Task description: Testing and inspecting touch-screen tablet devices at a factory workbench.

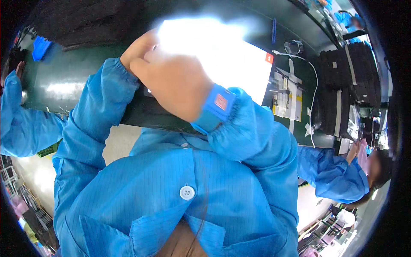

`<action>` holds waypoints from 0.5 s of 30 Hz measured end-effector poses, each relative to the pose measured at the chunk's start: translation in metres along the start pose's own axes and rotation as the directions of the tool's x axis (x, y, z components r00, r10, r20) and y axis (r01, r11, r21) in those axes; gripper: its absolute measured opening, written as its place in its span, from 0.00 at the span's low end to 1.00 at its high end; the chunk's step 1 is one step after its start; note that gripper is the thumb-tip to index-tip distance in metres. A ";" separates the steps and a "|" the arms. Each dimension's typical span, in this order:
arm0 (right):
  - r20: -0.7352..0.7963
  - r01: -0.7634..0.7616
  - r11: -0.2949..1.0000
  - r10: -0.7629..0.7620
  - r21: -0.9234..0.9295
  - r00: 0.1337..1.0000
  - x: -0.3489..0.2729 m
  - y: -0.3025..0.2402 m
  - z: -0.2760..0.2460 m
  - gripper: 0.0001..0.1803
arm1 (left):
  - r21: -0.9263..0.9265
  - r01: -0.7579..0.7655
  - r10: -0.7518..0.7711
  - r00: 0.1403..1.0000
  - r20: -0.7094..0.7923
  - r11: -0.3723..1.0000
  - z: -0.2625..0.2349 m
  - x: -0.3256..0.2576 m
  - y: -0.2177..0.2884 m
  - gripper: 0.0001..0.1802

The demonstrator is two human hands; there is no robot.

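From my seat the thing both hands work on is a flat, glaring white panel (222, 51) lying on the dark green bench (64, 85), just beyond the near edge; it is washed out so badly that I cannot read its surface. The right hand (175, 83) is curled loosely over its near left corner, a blue wrist strap (214, 109) on the wrist, and hides whatever sits beneath, so I cannot tell whether it grips anything. The left hand (139, 49) is tucked behind it, touching the same corner, its grasp also hidden. My worry is the panel sliding off the near edge if the hands push unevenly, since it lies close to the lip. To the right, a white cable (314, 81) and some small white parts (287, 96) lie near; a careless sleeve could drag them. A co-worker's sleeve (329, 175) is close on that side too.
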State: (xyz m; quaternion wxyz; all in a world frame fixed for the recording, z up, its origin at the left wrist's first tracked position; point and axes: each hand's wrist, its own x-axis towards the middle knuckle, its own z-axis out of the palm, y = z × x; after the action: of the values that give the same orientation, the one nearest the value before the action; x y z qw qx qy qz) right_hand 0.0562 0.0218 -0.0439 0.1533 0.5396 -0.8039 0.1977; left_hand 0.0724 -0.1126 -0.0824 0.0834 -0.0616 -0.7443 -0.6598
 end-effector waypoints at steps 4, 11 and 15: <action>0.180 0.025 0.995 -0.043 0.096 0.983 -0.020 -0.011 -0.067 0.10 | -0.577 0.118 0.126 0.922 0.366 0.808 -0.012 0.022 -0.007 0.15; 0.617 -0.018 1.000 0.026 -0.018 0.787 -0.038 -0.025 -0.192 0.20 | -0.277 0.130 -0.019 0.928 0.372 0.952 -0.027 0.038 -0.061 0.13; 0.638 0.006 0.991 0.082 -0.134 0.766 -0.036 -0.031 -0.197 0.19 | -0.374 0.573 -0.526 0.819 0.229 0.729 0.004 0.052 -0.028 0.46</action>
State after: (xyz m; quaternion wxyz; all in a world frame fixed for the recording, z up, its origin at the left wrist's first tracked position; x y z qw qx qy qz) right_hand 0.1046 0.1355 0.1165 -0.1005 0.5473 -0.8295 -0.0475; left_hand 0.0153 -0.1127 -0.0993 -0.1714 0.1095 -0.5695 -0.7964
